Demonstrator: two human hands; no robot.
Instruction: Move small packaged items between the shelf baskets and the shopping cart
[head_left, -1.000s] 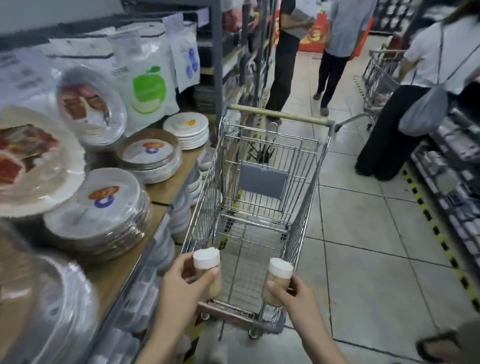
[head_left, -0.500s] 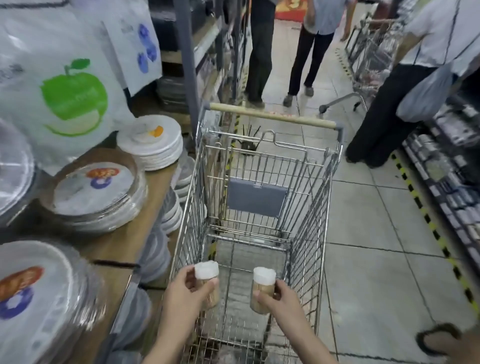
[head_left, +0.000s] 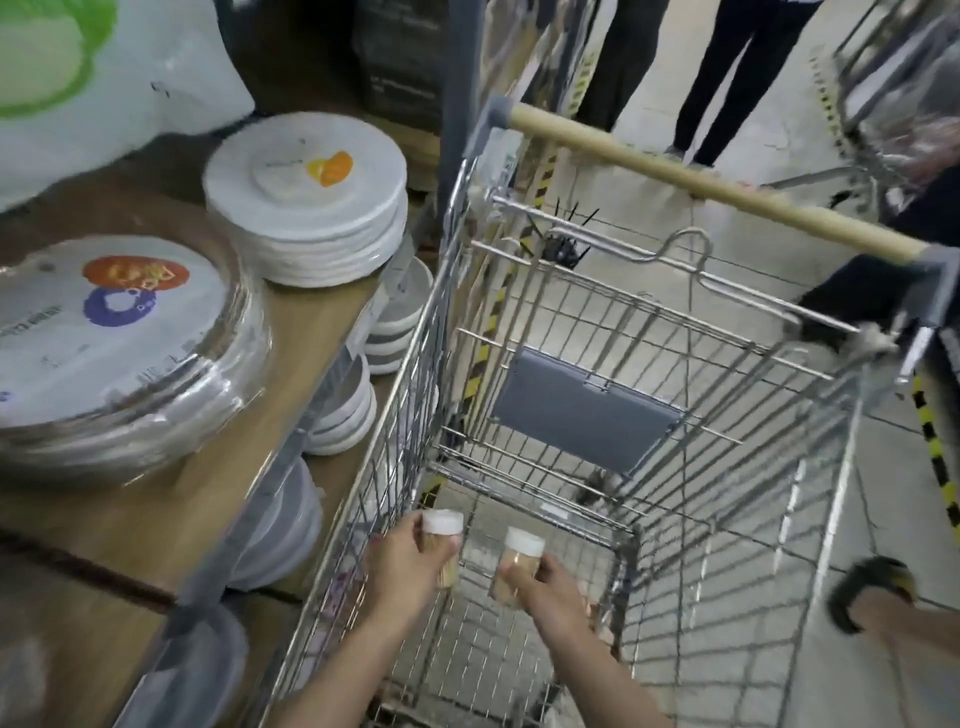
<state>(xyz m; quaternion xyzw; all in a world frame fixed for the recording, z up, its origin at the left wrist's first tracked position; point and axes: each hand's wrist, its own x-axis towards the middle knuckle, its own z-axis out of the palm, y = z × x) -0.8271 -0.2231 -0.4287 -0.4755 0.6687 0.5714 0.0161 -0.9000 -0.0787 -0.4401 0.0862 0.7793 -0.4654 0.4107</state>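
Inside the shopping cart (head_left: 675, 415), each hand's grip, left hand (head_left: 402, 569) and right hand (head_left: 543, 584), clamps one white-capped jar (head_left: 440, 545); lower both onto the wire floor before releasing.

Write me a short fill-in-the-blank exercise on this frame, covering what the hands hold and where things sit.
1. Each hand, the left hand and the right hand, grips one small jar with a ____ cap.
2. Both jars, the left jar and the right jar, are held over the inside of the wire ____.
3. The cart's push handle is wrapped in a ____-coloured bar.
4. The stack of white plates sits on the wooden ____.

Missing words: white; cart; tan; shelf
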